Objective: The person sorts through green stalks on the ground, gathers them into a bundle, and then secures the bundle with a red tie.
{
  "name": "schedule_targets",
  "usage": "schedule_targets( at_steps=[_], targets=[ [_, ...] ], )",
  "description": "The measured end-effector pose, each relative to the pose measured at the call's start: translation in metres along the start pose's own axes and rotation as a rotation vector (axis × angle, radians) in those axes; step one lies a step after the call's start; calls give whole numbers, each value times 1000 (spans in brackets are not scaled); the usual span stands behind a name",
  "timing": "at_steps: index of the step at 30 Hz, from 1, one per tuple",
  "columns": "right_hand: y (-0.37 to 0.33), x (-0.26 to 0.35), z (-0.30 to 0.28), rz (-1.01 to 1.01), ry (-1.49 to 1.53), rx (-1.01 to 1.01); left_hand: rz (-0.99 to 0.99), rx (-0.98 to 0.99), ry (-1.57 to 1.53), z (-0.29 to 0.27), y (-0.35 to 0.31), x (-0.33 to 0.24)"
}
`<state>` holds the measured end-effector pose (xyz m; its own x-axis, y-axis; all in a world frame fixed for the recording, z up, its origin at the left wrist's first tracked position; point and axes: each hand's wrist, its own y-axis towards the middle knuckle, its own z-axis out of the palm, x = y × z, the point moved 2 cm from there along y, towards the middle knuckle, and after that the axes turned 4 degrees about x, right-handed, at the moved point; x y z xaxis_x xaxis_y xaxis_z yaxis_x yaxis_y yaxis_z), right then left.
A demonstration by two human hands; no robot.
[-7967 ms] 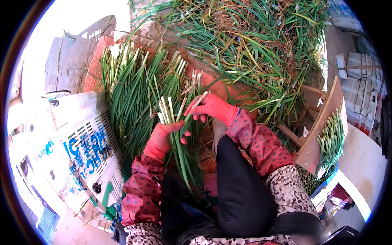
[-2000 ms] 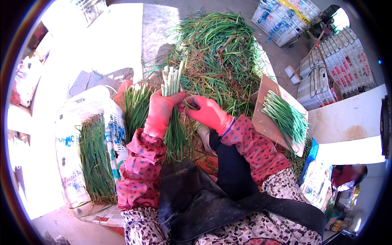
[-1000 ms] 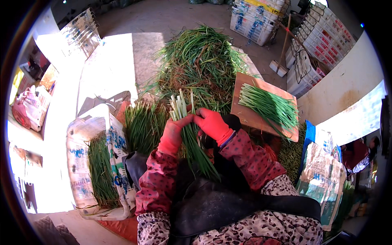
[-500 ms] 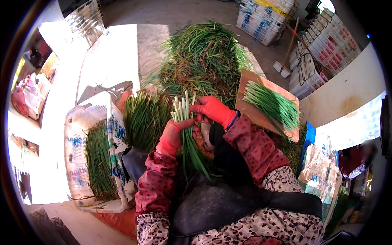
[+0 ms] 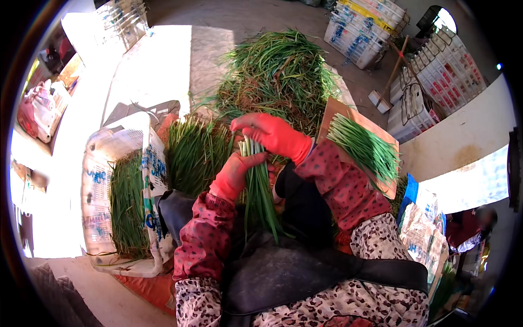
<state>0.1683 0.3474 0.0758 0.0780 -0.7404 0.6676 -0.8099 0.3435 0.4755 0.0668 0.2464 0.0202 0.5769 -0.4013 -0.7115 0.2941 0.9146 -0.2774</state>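
Head view, held bunch: long flat green leaves (image 5: 260, 196), smooth, with stiff whitish stalk ends upward, the tips hanging over a dull black apron (image 5: 289, 272).
Left hand: in a matt coral glove (image 5: 234, 173), it grasps the bunch below the pale ends, thumb across the front.
Right hand: likewise gloved (image 5: 274, 135), it arches over the pale ends, fingers stretched leftward and unclenched; whether it touches them cannot be told.
Board: flat, brown, angular (image 5: 332, 110); a neat bundle (image 5: 364, 147) slants from near its left edge to its right edge.
Crate: white slotted plastic (image 5: 155, 163), greens (image 5: 128, 204) along its right wall.
Pile: tangled leaves (image 5: 280, 71) with brown, stringy bits, beyond the hands.
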Motion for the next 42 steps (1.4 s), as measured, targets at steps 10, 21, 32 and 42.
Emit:
schedule_targets(
  at_steps=[10, 21, 32, 42],
  targets=[
    [-16, -2, 7, 109, 111, 33, 248, 190, 160, 4, 14, 4],
    [-90, -36, 65, 790, -1, 533, 547, -359, 323, 30, -2, -182],
    [10, 33, 26, 245, -316, -359, 564, -517, 213, 16, 8, -142],
    [-30, 30, -12, 807, 901, 190, 554, -192, -139, -3, 6, -124]
  ],
)
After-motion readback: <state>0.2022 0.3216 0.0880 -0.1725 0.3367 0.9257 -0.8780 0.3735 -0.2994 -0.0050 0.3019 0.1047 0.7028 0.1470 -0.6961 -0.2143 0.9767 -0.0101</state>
